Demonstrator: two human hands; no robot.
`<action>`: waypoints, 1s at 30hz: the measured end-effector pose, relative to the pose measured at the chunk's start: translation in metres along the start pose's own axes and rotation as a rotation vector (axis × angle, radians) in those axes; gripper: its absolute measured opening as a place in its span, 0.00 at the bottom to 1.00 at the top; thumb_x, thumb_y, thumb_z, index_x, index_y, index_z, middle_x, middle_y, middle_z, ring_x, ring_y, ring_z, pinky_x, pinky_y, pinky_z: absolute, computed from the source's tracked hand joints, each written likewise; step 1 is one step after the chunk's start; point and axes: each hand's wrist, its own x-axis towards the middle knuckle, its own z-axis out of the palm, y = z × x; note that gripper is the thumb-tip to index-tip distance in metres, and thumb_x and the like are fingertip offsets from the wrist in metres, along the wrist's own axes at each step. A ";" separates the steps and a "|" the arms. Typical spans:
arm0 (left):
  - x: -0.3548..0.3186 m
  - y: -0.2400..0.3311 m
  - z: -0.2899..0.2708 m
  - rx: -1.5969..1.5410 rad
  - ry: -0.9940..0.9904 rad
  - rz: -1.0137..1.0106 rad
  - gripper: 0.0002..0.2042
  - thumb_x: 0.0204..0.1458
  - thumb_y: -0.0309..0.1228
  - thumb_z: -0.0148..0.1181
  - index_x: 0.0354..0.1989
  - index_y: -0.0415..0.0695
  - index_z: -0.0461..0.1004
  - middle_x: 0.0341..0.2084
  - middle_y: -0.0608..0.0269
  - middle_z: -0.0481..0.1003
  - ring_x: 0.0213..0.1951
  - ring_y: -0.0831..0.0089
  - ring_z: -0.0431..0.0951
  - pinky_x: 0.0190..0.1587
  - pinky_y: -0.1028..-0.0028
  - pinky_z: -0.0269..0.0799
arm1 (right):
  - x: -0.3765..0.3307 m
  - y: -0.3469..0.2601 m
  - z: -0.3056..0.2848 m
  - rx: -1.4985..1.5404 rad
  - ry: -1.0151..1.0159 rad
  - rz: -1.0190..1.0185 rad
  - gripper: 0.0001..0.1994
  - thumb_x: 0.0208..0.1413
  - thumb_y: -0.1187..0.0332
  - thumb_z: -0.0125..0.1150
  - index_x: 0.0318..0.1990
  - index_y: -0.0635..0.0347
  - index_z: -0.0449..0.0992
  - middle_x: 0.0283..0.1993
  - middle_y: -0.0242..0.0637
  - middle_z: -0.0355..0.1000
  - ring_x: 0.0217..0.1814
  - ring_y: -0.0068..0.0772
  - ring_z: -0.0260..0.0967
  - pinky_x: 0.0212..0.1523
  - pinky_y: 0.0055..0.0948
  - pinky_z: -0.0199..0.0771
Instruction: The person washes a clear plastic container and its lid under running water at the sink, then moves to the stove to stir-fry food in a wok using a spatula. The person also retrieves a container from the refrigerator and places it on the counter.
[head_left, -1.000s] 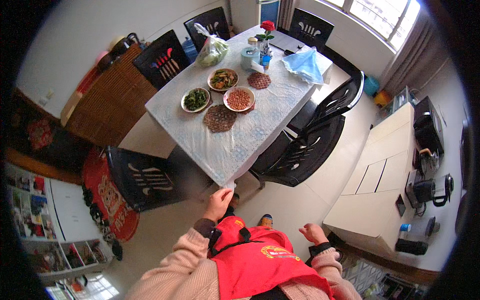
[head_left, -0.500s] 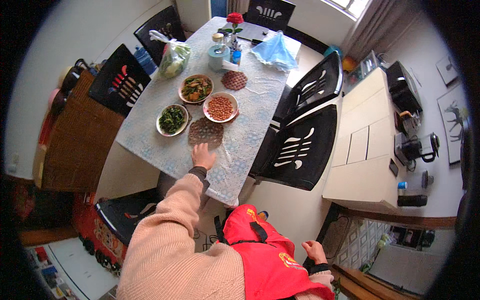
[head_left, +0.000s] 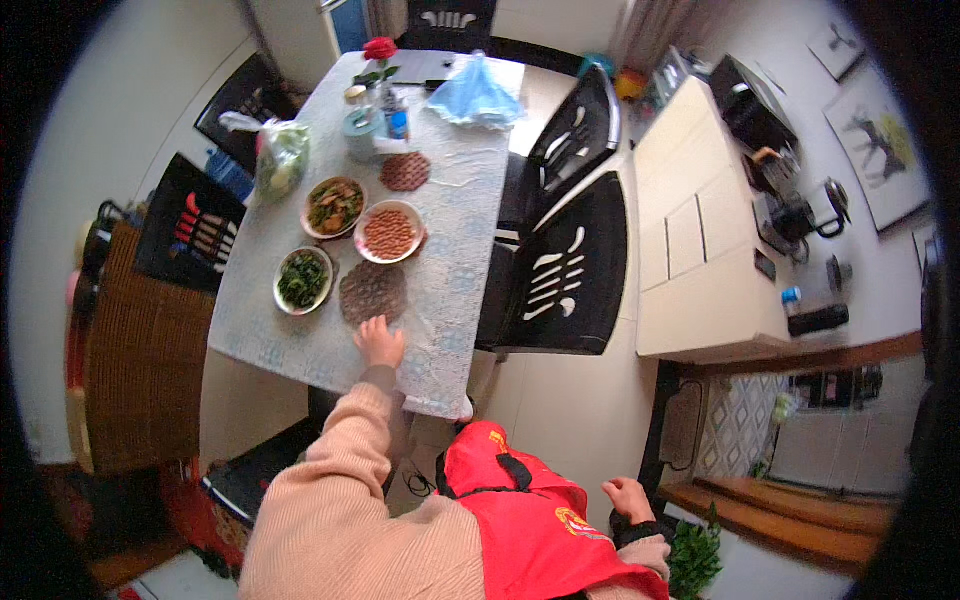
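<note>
Left hand (head_left: 380,343), fingers spread flat, at woven trivet (head_left: 372,292); right hand (head_left: 628,497) loosely curled, empty.

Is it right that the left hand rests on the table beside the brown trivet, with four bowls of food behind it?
Not quite: the head view shows three bowls, not four. The left hand does rest on the table beside the brown trivet.

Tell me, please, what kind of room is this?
Most likely a home dining room: a dining table set with bowls of food, black chairs beside it, and a counter bearing a kettle.
</note>
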 end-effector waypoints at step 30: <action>-0.374 0.251 0.013 -0.392 -0.078 1.066 0.12 0.50 0.32 0.64 0.42 0.42 0.78 0.59 0.44 0.67 0.64 0.42 0.59 0.66 0.50 0.54 | -0.166 0.239 0.153 0.539 0.091 0.384 0.25 0.57 0.50 0.58 0.51 0.63 0.79 0.52 0.51 0.77 0.55 0.50 0.74 0.55 0.43 0.73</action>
